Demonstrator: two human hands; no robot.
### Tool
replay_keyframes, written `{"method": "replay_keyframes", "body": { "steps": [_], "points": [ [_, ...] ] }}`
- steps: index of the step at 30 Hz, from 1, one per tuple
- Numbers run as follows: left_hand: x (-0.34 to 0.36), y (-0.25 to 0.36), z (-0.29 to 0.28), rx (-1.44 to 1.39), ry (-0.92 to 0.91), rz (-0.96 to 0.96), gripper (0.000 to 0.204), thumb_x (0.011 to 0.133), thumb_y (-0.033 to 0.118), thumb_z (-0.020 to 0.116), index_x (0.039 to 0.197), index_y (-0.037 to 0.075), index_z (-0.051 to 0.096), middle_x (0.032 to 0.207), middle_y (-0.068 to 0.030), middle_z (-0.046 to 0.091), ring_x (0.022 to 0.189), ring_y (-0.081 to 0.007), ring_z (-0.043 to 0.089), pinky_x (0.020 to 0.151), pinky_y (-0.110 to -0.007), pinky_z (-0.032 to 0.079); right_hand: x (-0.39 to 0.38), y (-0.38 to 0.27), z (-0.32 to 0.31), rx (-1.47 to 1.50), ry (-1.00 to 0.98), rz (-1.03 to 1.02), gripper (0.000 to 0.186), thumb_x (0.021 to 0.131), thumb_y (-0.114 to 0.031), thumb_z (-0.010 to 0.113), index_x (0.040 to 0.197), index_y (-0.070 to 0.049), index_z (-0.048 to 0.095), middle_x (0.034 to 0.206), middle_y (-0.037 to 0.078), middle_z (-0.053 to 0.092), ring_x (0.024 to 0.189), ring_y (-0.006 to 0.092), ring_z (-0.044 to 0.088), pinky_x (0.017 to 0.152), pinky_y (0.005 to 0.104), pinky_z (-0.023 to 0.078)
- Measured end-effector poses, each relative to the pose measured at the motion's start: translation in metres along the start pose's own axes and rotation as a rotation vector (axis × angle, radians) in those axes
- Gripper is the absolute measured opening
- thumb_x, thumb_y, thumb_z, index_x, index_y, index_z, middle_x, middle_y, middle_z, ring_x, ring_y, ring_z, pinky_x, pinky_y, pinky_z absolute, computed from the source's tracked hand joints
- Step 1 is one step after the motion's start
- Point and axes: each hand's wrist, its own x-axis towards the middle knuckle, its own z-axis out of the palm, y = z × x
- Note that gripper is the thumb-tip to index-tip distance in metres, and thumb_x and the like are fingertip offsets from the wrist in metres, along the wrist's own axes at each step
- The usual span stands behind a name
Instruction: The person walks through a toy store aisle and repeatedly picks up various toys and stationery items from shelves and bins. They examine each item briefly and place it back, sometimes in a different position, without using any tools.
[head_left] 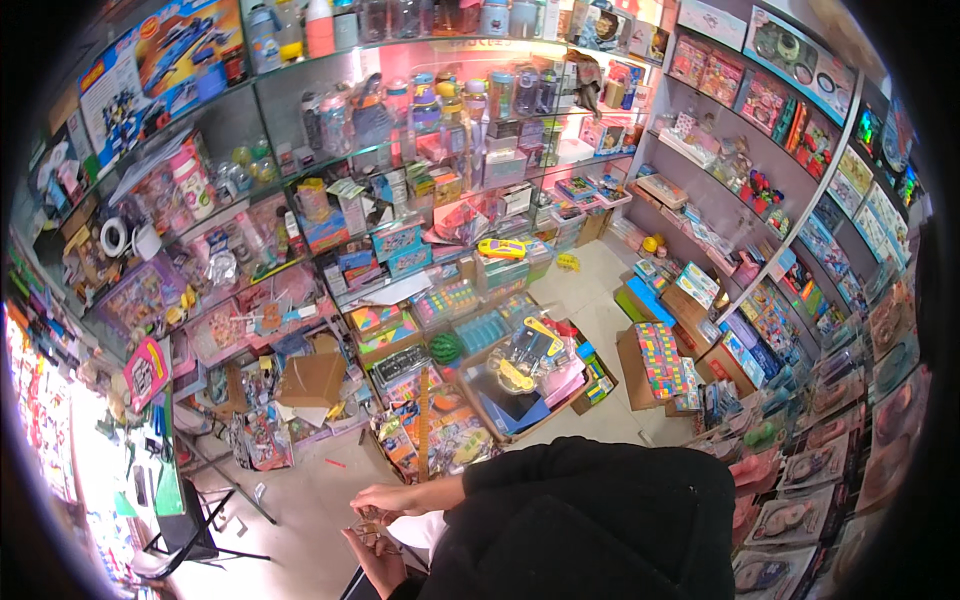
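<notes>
My right hand (405,498) reaches in from the right out of a black sleeve (600,510), its fingers bent together in a pinch. Just below it, my left hand (378,565) is turned up with its fingers curled. Between the fingertips of both hands is a small brownish, partly shiny thing (375,537), too small to make out. Both hands are above the pale floor, in front of a box of colourful flat packets (455,425). A long yellow-brown ruler-like strip (423,425) lies across those packets.
An open carton (505,437) holds folders and packaged goods. Glass shelves (400,155) of bottles and toys stand behind. At left are a folding chair (185,535) and a brown cardboard box (310,380). Cartons (632,375) and hanging packets (810,465) line the right.
</notes>
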Motion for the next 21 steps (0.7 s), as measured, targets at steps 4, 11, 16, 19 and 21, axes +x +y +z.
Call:
{"method": "replay_keyframes", "body": {
  "steps": [4,11,16,19,21],
  "points": [
    [-0.014,0.033,-0.024,-0.158,-0.030,0.063,0.033,0.099,0.038,0.059,0.109,0.006,0.061,0.092,0.0016,0.067,0.059,0.0010,0.047,0.045,-0.013,0.030,0.030,0.005,0.044,-0.066,-0.073,0.072,0.037,0.095,-0.052,0.057,0.098,-0.015,0.057,0.084,-0.004,0.052,0.072,0.0081,0.051,0.061,0.0271,0.044],
    [-0.027,0.089,-0.061,-0.247,-0.014,0.258,0.032,0.100,0.040,0.056,0.099,0.008,0.063,0.087,-0.0002,0.068,0.060,-0.0016,0.051,0.046,-0.015,0.033,0.097,-0.005,0.107,-0.226,-0.205,0.151,0.042,0.090,-0.046,0.069,0.110,-0.010,0.060,0.092,0.000,0.058,0.074,0.0097,0.054,0.062,0.0262,0.047],
    [-0.009,0.130,-0.096,-0.261,0.222,0.385,0.028,0.102,0.036,0.055,0.099,0.008,0.061,0.088,-0.0014,0.067,0.064,-0.0049,0.055,0.046,-0.018,0.035,0.164,-0.002,0.138,-0.071,-0.345,0.370,0.026,0.094,-0.034,0.066,0.106,-0.011,0.064,0.092,0.000,0.063,0.077,0.0089,0.057,0.063,0.0233,0.045],
    [0.019,0.161,-0.110,-0.188,0.352,0.424,0.029,0.101,0.039,0.055,0.100,0.011,0.063,0.088,-0.0002,0.068,0.063,-0.0032,0.055,0.045,-0.017,0.033,0.218,-0.015,0.147,-0.055,-0.402,0.439,0.018,0.099,-0.028,0.058,0.104,-0.012,0.064,0.096,-0.002,0.064,0.082,0.0083,0.058,0.070,0.0236,0.046],
    [0.043,0.189,-0.116,-0.256,0.267,0.400,0.023,0.101,0.034,0.056,0.103,0.012,0.061,0.088,0.0014,0.067,0.062,-0.0032,0.056,0.044,-0.016,0.032,0.261,-0.032,0.151,-0.093,-0.341,0.445,0.015,0.099,-0.026,0.057,0.100,-0.012,0.063,0.093,-0.001,0.064,0.080,0.0100,0.058,0.071,0.0248,0.048]
  ]
}}
